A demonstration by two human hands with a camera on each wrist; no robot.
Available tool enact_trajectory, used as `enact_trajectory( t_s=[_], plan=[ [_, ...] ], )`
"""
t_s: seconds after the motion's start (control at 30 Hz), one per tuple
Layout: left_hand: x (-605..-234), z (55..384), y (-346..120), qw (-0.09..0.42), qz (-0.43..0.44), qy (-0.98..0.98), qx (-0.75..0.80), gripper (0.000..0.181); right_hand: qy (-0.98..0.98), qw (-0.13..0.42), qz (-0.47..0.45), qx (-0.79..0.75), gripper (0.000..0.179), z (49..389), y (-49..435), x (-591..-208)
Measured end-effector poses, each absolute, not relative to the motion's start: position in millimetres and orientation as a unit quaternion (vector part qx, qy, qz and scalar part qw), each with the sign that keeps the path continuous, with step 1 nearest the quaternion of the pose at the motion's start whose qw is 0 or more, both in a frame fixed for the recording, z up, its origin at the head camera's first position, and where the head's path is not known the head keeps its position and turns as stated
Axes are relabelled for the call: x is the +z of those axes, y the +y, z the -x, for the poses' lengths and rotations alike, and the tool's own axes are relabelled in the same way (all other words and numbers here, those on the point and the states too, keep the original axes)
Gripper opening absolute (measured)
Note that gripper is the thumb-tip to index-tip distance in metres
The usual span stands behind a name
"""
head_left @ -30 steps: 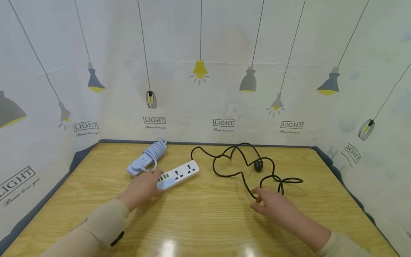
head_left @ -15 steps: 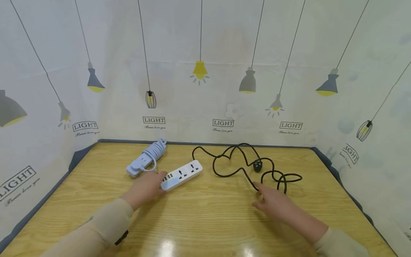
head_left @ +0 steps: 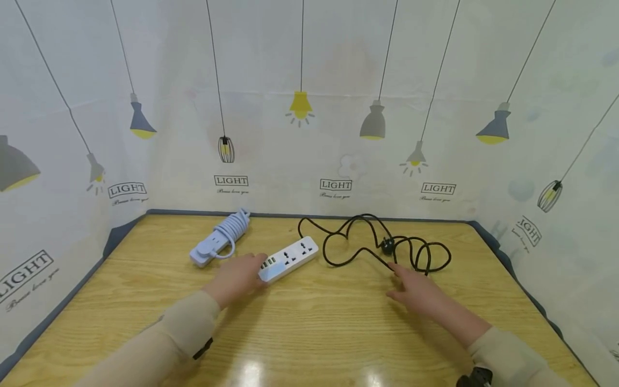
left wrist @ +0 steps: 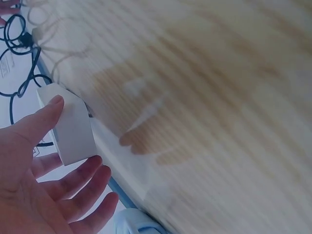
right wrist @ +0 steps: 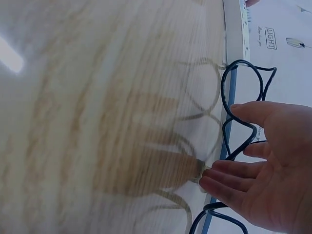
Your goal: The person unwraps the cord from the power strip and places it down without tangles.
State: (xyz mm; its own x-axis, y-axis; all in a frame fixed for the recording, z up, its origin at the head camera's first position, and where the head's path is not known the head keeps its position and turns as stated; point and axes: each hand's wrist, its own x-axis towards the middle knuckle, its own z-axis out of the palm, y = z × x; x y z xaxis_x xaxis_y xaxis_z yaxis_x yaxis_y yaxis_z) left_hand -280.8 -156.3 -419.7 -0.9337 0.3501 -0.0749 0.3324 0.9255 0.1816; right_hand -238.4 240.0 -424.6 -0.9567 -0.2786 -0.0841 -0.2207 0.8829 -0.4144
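One white power strip, its left end pinched by the left hand, has shifted right across the surface, closer to its bunched black cable, which the loosely straight fingers of the right hand seem merely to touch.

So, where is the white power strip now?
In the head view, the white power strip is just left of centre, right of the blue power strip, its near end held by the left hand.
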Motion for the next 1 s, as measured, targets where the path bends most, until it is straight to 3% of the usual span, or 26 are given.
enact_trajectory(
  t_s=[0.47, 1.0],
  plan=[
    [-419, 291, -139, 0.053, -0.167, 0.981, 0.087, 0.062, 0.968, 0.057, 0.140, -0.200, 0.075, 261, 245, -427],
    [-425, 294, -140, 0.040, -0.172, 0.981, 0.080, 0.067, 0.968, 0.069, 0.134, -0.201, 0.082, 259, 244, -425]
  ],
)
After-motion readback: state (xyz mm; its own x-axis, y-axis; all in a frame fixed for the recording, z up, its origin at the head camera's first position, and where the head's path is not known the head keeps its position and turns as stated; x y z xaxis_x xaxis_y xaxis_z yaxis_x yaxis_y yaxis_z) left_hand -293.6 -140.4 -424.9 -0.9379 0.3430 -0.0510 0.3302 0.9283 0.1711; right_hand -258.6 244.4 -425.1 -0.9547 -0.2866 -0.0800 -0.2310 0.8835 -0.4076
